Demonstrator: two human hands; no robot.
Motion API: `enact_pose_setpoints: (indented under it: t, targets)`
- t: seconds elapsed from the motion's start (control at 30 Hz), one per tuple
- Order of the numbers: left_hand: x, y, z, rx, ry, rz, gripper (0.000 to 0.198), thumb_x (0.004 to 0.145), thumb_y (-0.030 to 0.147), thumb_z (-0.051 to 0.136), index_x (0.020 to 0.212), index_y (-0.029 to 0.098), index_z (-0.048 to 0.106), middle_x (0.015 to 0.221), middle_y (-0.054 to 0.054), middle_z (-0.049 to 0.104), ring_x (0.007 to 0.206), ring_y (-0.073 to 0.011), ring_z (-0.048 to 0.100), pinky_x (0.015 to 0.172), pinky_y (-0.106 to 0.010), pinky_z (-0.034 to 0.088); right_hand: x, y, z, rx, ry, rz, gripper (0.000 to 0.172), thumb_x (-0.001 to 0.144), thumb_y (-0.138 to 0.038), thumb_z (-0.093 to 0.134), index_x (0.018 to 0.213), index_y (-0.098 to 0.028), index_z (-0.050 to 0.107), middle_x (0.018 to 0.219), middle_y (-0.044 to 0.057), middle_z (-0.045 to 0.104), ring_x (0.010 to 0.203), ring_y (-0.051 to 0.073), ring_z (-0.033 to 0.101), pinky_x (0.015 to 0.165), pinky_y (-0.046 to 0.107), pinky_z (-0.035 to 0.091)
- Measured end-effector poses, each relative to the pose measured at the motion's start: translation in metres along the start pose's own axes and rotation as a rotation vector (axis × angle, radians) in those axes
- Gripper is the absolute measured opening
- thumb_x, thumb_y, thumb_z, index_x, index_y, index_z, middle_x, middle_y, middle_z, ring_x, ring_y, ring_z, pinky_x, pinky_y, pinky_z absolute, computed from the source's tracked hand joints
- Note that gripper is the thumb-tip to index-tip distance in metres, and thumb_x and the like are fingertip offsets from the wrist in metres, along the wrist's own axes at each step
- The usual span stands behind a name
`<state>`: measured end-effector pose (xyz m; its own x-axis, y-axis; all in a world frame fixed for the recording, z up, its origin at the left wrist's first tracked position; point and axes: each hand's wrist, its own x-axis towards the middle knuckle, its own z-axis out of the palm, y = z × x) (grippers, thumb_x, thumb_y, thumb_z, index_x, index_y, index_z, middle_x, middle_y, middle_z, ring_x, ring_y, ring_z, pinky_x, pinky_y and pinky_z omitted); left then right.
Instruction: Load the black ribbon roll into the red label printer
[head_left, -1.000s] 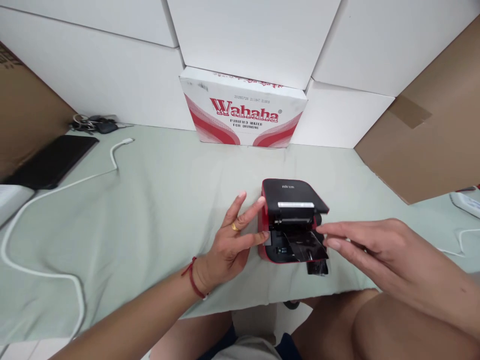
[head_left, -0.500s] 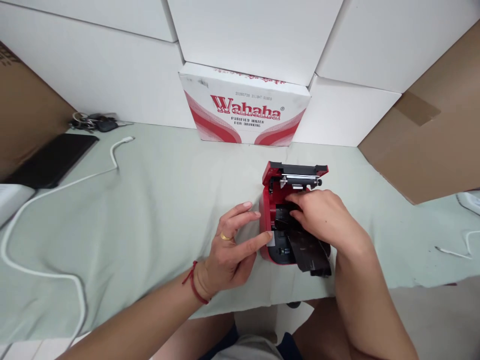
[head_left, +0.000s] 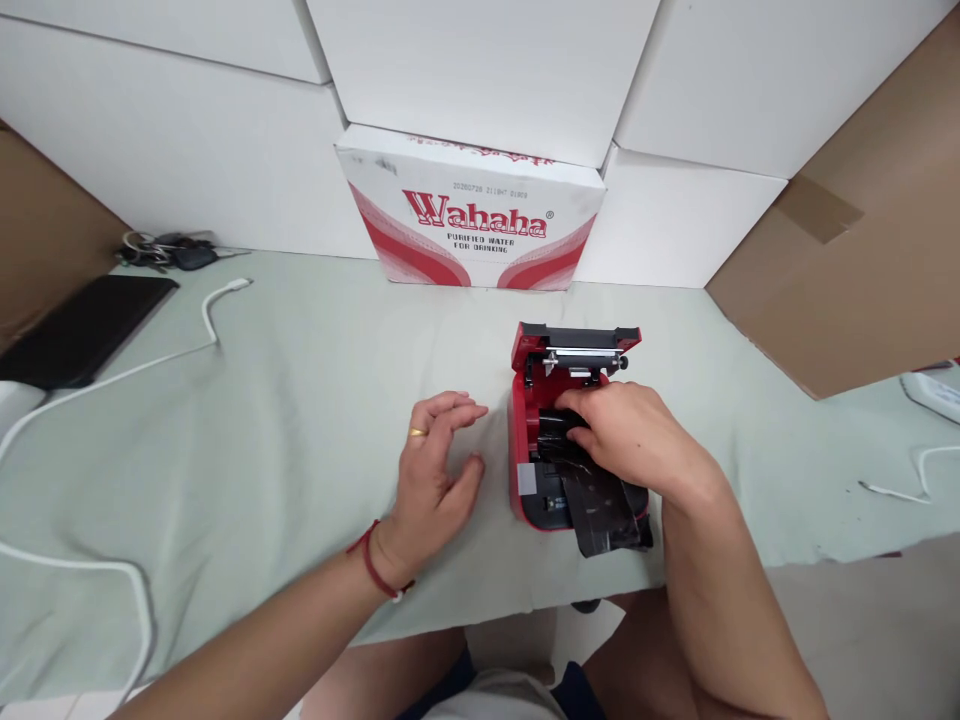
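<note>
A small red and black printer (head_left: pixel 517 430) stands on the cloth with its hinged lid (head_left: pixel 579 337) raised. Inside its compartment my right hand (head_left: pixel 637 435) grips a black ribbon roll (head_left: pixel 553 424), thumb and forefinger at its far right side; the other fingers are hidden. From the roll a loose strip of shiny black film (head_left: pixel 598 512) hangs over the front edge. To the left of the printer, apart from it, my left hand (head_left: pixel 437 465) is open and empty, its fingers slightly bent. A small pale label (head_left: pixel 527 479) sticks to the printer's left rim.
Behind stands a white and red water carton (head_left: pixel 480 225) against white boxes (head_left: pixel 480 70). A brown cardboard box (head_left: pixel 840 230) is at right. On the left lie keys (head_left: pixel 176 250), a black flat device (head_left: pixel 90 325) and a white cable (head_left: pixel 67 563). The green cloth (head_left: pixel 300 400) covers the table.
My left hand has drawn back to the left, off the printer's rim, uncovering the pale label. My right hand stays in the compartment. The view has shifted slightly.
</note>
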<state>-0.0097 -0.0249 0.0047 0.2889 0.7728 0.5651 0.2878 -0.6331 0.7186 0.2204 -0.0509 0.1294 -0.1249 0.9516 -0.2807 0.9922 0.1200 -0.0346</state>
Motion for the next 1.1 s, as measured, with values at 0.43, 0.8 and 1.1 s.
enact_pose_setpoints:
  t: [0.43, 0.8, 1.1]
  targets:
    - [0.005, 0.000, 0.004, -0.194, -0.277, -0.262, 0.027, 0.084, 0.006, 0.047, 0.084, 0.020, 0.070, 0.083, -0.001, 0.067, 0.078, -0.0154, 0.061, 0.072, -0.029, 0.048, 0.002, -0.004, 0.003, -0.056, -0.020, 0.057, 0.031, 0.094, -0.016, 0.055, 0.115, -0.027, 0.076, 0.107, 0.007, 0.082, 0.089, 0.026, 0.073, 0.065, 0.035, 0.033]
    - [0.002, -0.001, 0.003, -0.160, -0.289, -0.278, 0.028, 0.088, 0.008, 0.047, 0.099, 0.020, 0.070, 0.092, -0.002, 0.070, 0.084, -0.0157, 0.065, 0.076, -0.029, 0.050, 0.000, -0.007, 0.009, 0.021, 0.076, 0.110, 0.032, 0.095, -0.018, 0.059, 0.121, -0.027, 0.075, 0.101, 0.007, 0.082, 0.084, 0.026, 0.072, 0.062, 0.034, 0.032]
    - [0.002, 0.000, 0.005, -0.186, -0.345, -0.282, 0.028, 0.086, 0.008, 0.046, 0.092, 0.020, 0.070, 0.087, -0.001, 0.069, 0.081, -0.0171, 0.064, 0.074, -0.030, 0.050, 0.006, -0.007, 0.013, 0.112, 0.192, 0.199, 0.041, 0.100, -0.021, 0.053, 0.134, -0.028, 0.073, 0.113, 0.010, 0.082, 0.096, 0.031, 0.076, 0.071, 0.037, 0.046]
